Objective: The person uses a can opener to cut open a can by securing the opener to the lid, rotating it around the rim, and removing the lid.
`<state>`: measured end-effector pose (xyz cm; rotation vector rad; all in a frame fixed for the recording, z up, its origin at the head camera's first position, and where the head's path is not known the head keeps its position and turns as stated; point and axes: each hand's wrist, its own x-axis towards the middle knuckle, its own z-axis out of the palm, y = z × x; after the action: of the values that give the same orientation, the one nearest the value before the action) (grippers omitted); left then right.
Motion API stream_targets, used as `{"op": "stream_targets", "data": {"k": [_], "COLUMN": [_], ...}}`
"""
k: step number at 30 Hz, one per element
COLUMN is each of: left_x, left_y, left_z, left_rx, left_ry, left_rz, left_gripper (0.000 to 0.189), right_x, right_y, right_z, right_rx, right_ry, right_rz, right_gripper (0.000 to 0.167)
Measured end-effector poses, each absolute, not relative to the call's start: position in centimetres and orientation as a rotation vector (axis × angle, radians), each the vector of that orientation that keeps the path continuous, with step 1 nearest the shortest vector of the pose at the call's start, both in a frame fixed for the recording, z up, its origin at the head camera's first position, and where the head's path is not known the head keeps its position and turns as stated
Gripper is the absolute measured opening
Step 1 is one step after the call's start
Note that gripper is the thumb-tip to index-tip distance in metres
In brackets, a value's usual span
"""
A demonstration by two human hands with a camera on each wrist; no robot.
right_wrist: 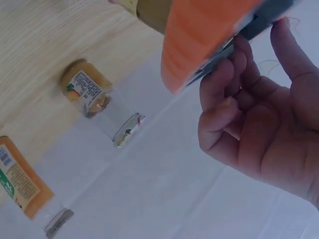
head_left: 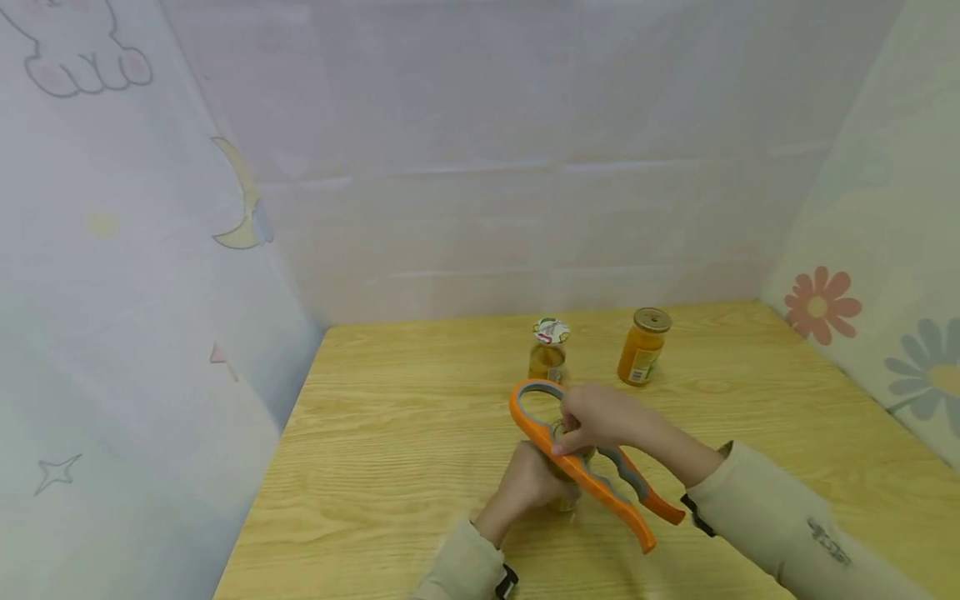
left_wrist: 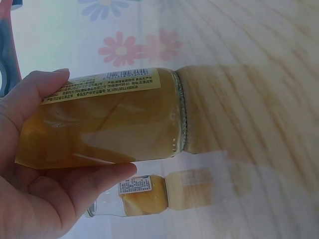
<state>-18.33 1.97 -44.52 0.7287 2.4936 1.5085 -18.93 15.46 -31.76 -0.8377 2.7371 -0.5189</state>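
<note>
In the head view my left hand grips a glass jar of amber contents near the front of the table. The left wrist view shows my thumb and fingers around it and a yellow printed label on its side. My right hand pinches an orange jar opener with grey inner lining, between its loop and its two spread handles. The opener lies over the jar's top, largely hiding the lid; whether it touches the lid I cannot tell. From the right wrist, the opener appears close up above curled fingers.
Just behind the opener stands a glass jar with a white patterned lid and yellowish fruit. To its right is a taller jar of orange contents with a gold-coloured lid. Patterned sheets hang behind and beside the wooden table.
</note>
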Motion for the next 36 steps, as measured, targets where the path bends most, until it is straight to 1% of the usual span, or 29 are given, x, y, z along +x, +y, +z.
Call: {"op": "stream_targets", "data": {"k": [1, 6, 9, 13, 16, 19, 21, 24, 26, 28, 36], "left_x": [-18.3, -18.3, -18.2, -18.2, -18.3, -18.4, -18.5, -18.5, -18.5, -18.5, -18.6], "left_y": [2.0, 2.0, 1.9, 1.8, 1.9, 1.9, 1.8, 1.8, 1.8, 1.8, 2.1], "left_z": [-44.6, -44.8, -44.9, -44.9, -45.0, -45.1, -45.1, -45.2, -45.1, -44.9, -44.4], "left_rx": [0.73, 0.739, 0.734, 0.739, 0.755, 0.781, 0.789, 0.803, 0.797, 0.797, 0.861], "left_ry": [2.495, 2.489, 2.486, 2.474, 2.474, 2.473, 2.466, 2.461, 2.458, 2.466, 2.534], "left_rz": [1.509, 1.523, 1.534, 1.552, 1.551, 1.556, 1.565, 1.567, 1.563, 1.549, 1.526], "left_gripper": [0.038, 0.041, 0.042, 0.041, 0.039, 0.039, 0.04, 0.04, 0.04, 0.04, 0.036], "right_x": [-19.1, -19.7, -19.8, -19.9, -20.0, -20.2, -20.3, -20.7, -20.8, -20.6, -19.3], "right_y": [15.4, 15.7, 15.6, 15.5, 15.6, 15.8, 15.9, 15.9, 15.7, 15.3, 13.3], "right_z": [-31.8, -32.3, -32.4, -32.1, -31.9, -31.9, -32.0, -32.4, -32.4, -32.2, -30.7], "right_rx": [-0.825, -0.717, -0.687, -0.726, -0.754, -0.743, -0.725, -0.773, -0.819, -0.831, -0.713], "right_ry": [2.72, 2.7, 2.703, 2.673, 2.618, 2.559, 2.533, 2.502, 2.504, 2.49, 2.466], "right_rz": [-0.527, -0.518, -0.508, -0.542, -0.574, -0.627, -0.668, -0.693, -0.644, -0.581, -0.446], "right_gripper": [0.035, 0.037, 0.046, 0.038, 0.041, 0.031, 0.031, 0.026, 0.04, 0.049, 0.035]}}
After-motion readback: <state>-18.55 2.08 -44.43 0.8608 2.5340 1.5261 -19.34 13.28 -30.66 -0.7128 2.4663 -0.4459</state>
